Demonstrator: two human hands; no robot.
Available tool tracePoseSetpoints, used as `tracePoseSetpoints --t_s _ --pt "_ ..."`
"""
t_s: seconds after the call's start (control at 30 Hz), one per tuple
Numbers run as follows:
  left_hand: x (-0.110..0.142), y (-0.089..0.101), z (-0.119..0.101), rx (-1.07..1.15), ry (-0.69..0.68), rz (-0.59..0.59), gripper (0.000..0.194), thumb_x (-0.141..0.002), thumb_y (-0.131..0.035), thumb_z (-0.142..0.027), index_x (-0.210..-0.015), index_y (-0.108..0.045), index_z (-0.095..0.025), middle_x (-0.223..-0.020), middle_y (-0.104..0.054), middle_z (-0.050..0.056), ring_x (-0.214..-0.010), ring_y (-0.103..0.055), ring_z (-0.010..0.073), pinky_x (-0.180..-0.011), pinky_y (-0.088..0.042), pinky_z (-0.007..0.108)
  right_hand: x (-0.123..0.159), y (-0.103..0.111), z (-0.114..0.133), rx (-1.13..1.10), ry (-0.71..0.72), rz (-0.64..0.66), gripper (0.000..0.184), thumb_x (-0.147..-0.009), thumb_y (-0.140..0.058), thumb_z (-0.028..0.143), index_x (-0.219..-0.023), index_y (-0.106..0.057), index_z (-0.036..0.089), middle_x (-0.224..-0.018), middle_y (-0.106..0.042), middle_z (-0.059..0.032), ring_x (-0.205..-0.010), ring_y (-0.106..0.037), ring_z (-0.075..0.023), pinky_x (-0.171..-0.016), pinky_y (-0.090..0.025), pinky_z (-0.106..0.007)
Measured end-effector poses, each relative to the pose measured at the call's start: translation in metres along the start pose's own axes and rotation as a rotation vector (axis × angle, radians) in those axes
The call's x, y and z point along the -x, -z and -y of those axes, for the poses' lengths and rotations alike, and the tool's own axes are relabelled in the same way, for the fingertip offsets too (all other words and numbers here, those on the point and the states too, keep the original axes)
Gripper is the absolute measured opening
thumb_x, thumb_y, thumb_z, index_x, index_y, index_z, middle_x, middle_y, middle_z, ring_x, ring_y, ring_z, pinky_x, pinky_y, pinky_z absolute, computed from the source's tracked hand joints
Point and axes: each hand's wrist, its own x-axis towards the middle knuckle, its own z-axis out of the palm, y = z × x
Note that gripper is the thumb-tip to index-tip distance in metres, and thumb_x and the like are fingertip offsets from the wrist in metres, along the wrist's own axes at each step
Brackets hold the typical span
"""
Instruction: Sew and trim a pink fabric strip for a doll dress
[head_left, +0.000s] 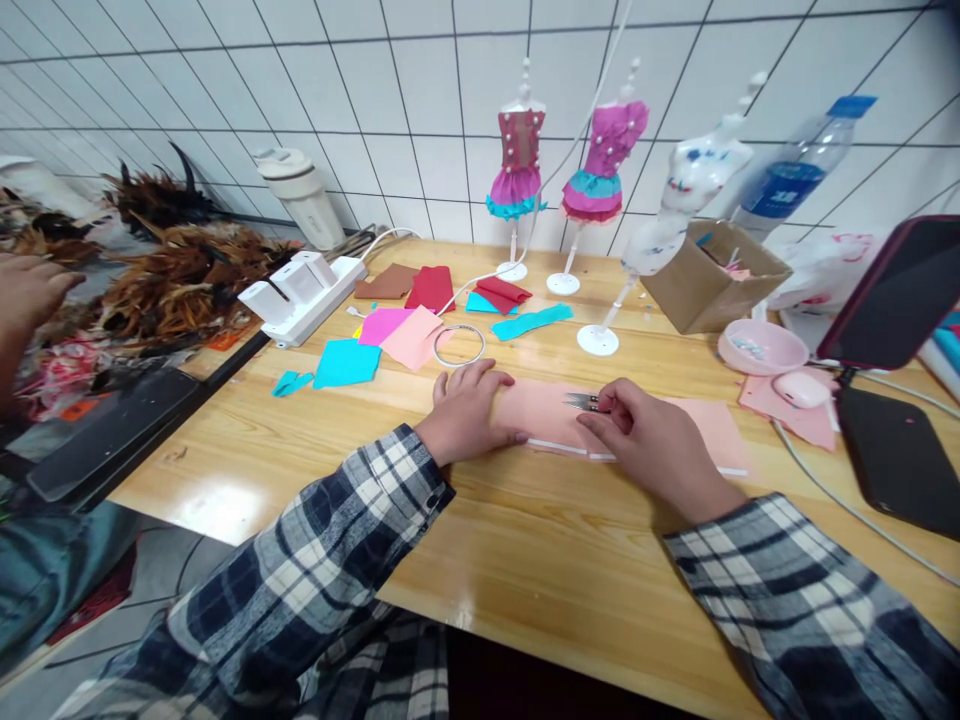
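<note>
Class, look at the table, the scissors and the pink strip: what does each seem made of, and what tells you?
Table: varnished-looking wood, glossy, from grain lines and glare; possibly a wood-look surface.
Scissors: metal blades, likely steel, from their grey colour and thin points.
Pink strip: probably cloth, matt, since it shows no shine; paper remains possible.

The wooden tabletop (540,560) is glossy, the snips (582,401) shiny metal, the pink strip (540,412) matt, perhaps paper or cloth

Small metal snips (583,403) point left over a long pink strip (536,408) lying flat on the wooden table (525,545).
</note>
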Motion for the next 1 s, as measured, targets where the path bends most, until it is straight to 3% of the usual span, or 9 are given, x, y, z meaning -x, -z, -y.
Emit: tracePoseSetpoints --t_s 0.1,0.2,0.37,0.5,0.6,0.67,0.83,0.9,1.0 --pt "0.000 0.001 0.001 0.045 -0.011 -0.027 0.078 -0.061 -0.077 -0.063 -0.126 -0.053 -0.027 -0.149 -0.040 0.011 -0.138 -0.033 0.0341 -0.113 -0.019 0.060 0.004 -0.005 0.008 0.008 0.239 -0.031 0.025 -0.090 -0.057 0.046 -0.102 -0.065 0.025 -0.080 -0.065 -0.0014 -0.073 -0.060 -0.0176 -0.063 -0.037 -0.027" --pt "-0.001 0.006 0.002 0.172 -0.002 -0.068 0.071 -0.068 -0.074 -0.059 -0.127 -0.053 -0.025 -0.146 -0.043 0.010 -0.137 -0.037 0.0315 -0.114 -0.024 0.055 0.007 -0.014 0.025 0.089 0.458 -0.009 0.024 -0.093 -0.053 0.042 -0.102 -0.068 0.026 -0.093 -0.067 -0.0045 -0.087 -0.060 -0.0203 -0.070 -0.037 -0.029" --pt "-0.005 0.012 0.003 0.471 -0.068 -0.199 0.044 -0.083 -0.063 -0.043 -0.119 -0.058 -0.018 -0.132 -0.057 0.010 -0.127 -0.049 0.0242 -0.110 -0.035 0.040 0.008 -0.022 0.045 0.293 0.517 -0.080 0.024 -0.096 -0.047 0.035 -0.102 -0.067 0.022 -0.094 -0.067 -0.0056 -0.083 -0.057 -0.0202 -0.066 -0.031 -0.031" --pt "-0.006 0.012 0.004 0.578 -0.015 -0.279 0.038 -0.086 -0.056 -0.046 -0.107 -0.063 -0.016 -0.113 -0.067 0.009 -0.106 -0.060 0.0219 -0.090 -0.047 0.033 0.008 -0.020 0.040 0.358 0.530 -0.162 0.025 -0.097 -0.045 0.029 -0.085 -0.065 0.022 -0.085 -0.067 -0.0027 -0.076 -0.056 -0.0167 -0.061 -0.026 -0.032" --pt "-0.004 0.018 0.008 0.531 0.071 -0.113 0.047 -0.088 -0.047 -0.057 -0.081 -0.068 -0.015 -0.080 -0.070 0.005 -0.076 -0.062 0.0180 -0.071 -0.046 0.028 0.009 -0.019 0.034 0.321 0.502 -0.231 0.025 -0.097 -0.045 0.028 -0.085 -0.066 0.022 -0.087 -0.068 -0.0010 -0.073 -0.055 -0.0147 -0.060 -0.027 -0.031" --pt "-0.002 0.026 0.013 0.476 0.098 -0.033 0.054 -0.088 -0.044 -0.060 -0.066 -0.066 -0.015 -0.066 -0.067 0.004 -0.065 -0.059 0.0161 -0.066 -0.042 0.027 0.010 -0.019 0.034 0.283 0.531 -0.231 0.022 -0.096 -0.047 0.031 -0.091 -0.067 0.023 -0.093 -0.068 -0.0009 -0.074 -0.055 -0.0144 -0.061 -0.028 -0.031" --pt "0.001 0.041 0.021 0.424 0.127 -0.216 0.053 -0.088 -0.044 -0.058 -0.062 -0.063 -0.016 -0.061 -0.063 0.002 -0.061 -0.054 0.0142 -0.063 -0.037 0.027 0.008 -0.024 0.047 0.322 0.643 -0.135 0.021 -0.096 -0.049 0.033 -0.109 -0.063 0.023 -0.105 -0.066 -0.0036 -0.082 -0.056 -0.0174 -0.062 -0.030 -0.031" --pt "0.002 0.043 0.020 0.433 0.141 -0.132 0.057 -0.088 -0.043 -0.061 -0.058 -0.061 -0.016 -0.058 -0.061 0.001 -0.057 -0.052 0.0132 -0.061 -0.037 0.026 0.006 -0.026 0.050 0.366 0.626 -0.156 0.019 -0.096 -0.049 0.028 -0.106 -0.064 0.022 -0.106 -0.066 -0.0046 -0.081 -0.055 -0.0179 -0.061 -0.029 -0.032" --pt "0.005 0.043 0.017 0.457 0.232 0.121 0.067 -0.087 -0.038 -0.070 -0.052 -0.061 -0.016 -0.054 -0.061 0.003 -0.051 -0.051 0.0125 -0.057 -0.038 0.026 0.005 -0.026 0.049 0.408 0.630 -0.202 0.018 -0.095 -0.048 0.022 -0.088 -0.065 0.021 -0.100 -0.067 -0.0041 -0.077 -0.054 -0.0171 -0.060 -0.027 -0.032"
